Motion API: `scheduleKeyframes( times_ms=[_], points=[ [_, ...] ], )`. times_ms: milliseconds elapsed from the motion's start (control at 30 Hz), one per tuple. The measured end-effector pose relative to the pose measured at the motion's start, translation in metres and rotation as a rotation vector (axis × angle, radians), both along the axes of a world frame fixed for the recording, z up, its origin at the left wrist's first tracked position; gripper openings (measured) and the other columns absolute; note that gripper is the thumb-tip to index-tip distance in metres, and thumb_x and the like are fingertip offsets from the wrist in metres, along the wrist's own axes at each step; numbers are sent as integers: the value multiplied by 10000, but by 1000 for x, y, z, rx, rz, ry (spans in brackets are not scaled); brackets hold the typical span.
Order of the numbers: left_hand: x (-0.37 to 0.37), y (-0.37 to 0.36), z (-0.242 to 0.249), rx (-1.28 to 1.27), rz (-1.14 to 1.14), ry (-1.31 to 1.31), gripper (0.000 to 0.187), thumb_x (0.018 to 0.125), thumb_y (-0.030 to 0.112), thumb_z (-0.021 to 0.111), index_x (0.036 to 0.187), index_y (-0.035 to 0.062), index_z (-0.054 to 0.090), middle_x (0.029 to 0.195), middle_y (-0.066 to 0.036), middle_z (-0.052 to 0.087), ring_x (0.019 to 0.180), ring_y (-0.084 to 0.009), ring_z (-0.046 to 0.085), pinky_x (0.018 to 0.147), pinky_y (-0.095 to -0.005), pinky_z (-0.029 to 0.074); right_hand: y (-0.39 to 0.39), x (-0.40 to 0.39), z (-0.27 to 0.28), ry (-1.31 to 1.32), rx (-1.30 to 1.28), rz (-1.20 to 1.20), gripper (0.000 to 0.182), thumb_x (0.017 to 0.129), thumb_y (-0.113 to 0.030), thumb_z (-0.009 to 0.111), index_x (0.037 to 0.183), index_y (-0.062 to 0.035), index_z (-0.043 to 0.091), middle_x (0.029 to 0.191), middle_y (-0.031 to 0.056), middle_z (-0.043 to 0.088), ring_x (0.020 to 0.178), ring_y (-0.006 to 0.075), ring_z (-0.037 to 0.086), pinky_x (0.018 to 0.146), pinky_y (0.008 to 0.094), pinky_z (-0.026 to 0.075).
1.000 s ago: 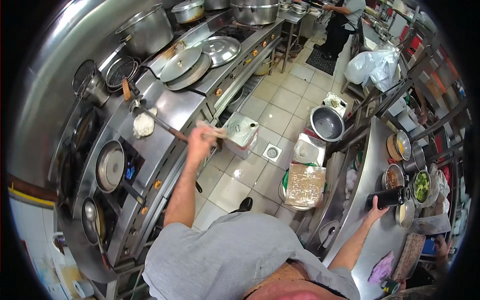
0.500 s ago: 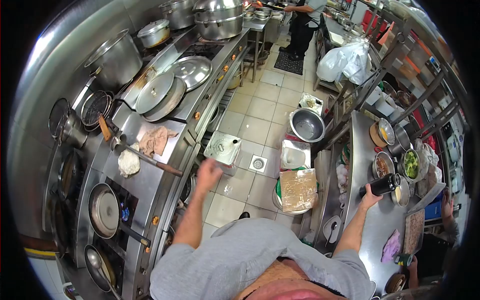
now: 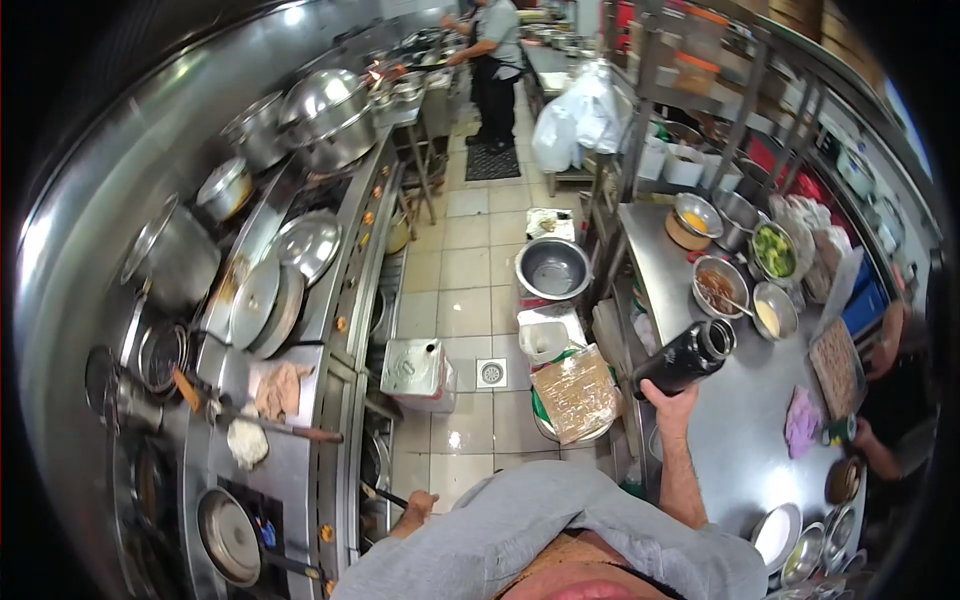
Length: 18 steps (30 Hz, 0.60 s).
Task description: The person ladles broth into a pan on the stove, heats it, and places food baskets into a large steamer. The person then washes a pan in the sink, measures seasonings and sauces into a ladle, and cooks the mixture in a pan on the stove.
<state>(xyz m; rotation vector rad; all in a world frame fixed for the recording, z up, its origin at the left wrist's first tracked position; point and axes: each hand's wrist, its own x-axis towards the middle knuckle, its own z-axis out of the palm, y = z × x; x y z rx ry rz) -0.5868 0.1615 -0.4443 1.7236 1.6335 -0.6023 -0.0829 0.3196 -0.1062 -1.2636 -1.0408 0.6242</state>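
the right hand (image 3: 672,402) now grips the black bottle (image 3: 686,360), fingers wrapped round its lower end, and holds it tilted up off the steel surface (image 3: 745,430); a moment ago it lay flat there. the left hand (image 3: 415,508) has dropped from over the stove and hangs low by the stove front; whether its fingers are curled or spread cannot be told. beyond the bottle sit bowls of food (image 3: 718,285).

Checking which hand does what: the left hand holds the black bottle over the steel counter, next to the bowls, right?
Not quite: the head view shows the right hand holding the black bottle over the steel counter, next to the bowls.
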Motion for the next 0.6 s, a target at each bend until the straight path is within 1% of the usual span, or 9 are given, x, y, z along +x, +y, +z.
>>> scheduleKeyframes(
  times_ms=[67, 133, 200, 233, 267, 333, 467, 533, 600],
  points=[
    [7, 36, -16, 16, 261, -163, 339, 810, 309, 566, 995, 30, 619, 840, -138, 644, 805, -259, 614, 734, -373, 470, -10, -14, 30, 28, -2, 80, 548, 564, -63, 785, 1036, -2, 513, 964, 76, 573, 866, 168, 564, 786, 310, 466],
    [42, 74, 3, 2, 981, -412, 398, 762, 270, 619, 1060, 10, 583, 826, -128, 648, 796, -242, 608, 722, -359, 474, -21, -28, 67, 33, -15, 166, 477, 580, -61, 777, 990, 9, 544, 923, 62, 594, 825, 139, 575, 752, 287, 477],
    [75, 114, 32, 69, 970, -512, 474, 734, 283, 645, 1101, -6, 559, 870, -140, 642, 852, -237, 600, 749, -336, 475, -28, -37, 92, -47, 46, 184, 450, 582, -58, 773, 971, 10, 557, 907, 59, 602, 819, 125, 572, 748, 278, 474],
    [82, 132, 20, 149, 851, -550, 484, 743, 284, 643, 1114, -13, 550, 908, -140, 636, 872, -225, 594, 766, -322, 472, -31, -37, 98, -86, 24, 211, 525, 559, -75, 780, 1013, 3, 529, 932, 56, 581, 817, 145, 562, 758, 297, 471],
    [86, 149, 1, 226, 731, -588, 494, 751, 286, 641, 1127, -20, 541, 945, -140, 629, 892, -212, 589, 783, -308, 470, -32, -36, 100, -134, 33, 233, 485, 564, -64, 775, 989, -2, 550, 913, 53, 587, 805, 146, 563, 738, 292, 476],
    [110, 165, 25, 201, 679, -631, 501, 753, 284, 642, 1132, -26, 534, 977, -147, 620, 905, -213, 588, 798, -309, 466, -38, -40, 114, -117, -29, 274, 445, 577, -121, 773, 961, -3, 581, 893, 82, 622, 799, 156, 585, 768, 294, 467],
    [126, 170, 25, 166, 571, -677, 504, 759, 280, 642, 1134, -37, 528, 1018, -155, 609, 916, -211, 586, 812, -313, 463, -43, -39, 123, -178, -26, 260, 783, 530, -188, 819, 1170, 22, 420, 1087, 150, 534, 984, 234, 544, 878, 340, 423],
    [118, 154, 22, 117, 583, -659, 504, 756, 285, 648, 1119, -45, 532, 1000, -158, 616, 865, -220, 601, 774, -317, 470, -43, -37, 126, -178, 25, 286, 862, 526, -226, 829, 1213, 21, 372, 1140, 167, 492, 1033, 261, 519, 903, 354, 404],
    [104, 141, 16, 27, 540, -529, 498, 755, 271, 654, 1119, -46, 529, 855, -130, 629, 714, -195, 597, 619, -311, 476, -42, -37, 131, -171, 86, 315, 883, 536, -236, 827, 1232, 17, 345, 1167, 178, 468, 1061, 281, 503, 917, 364, 393]
  ],
)
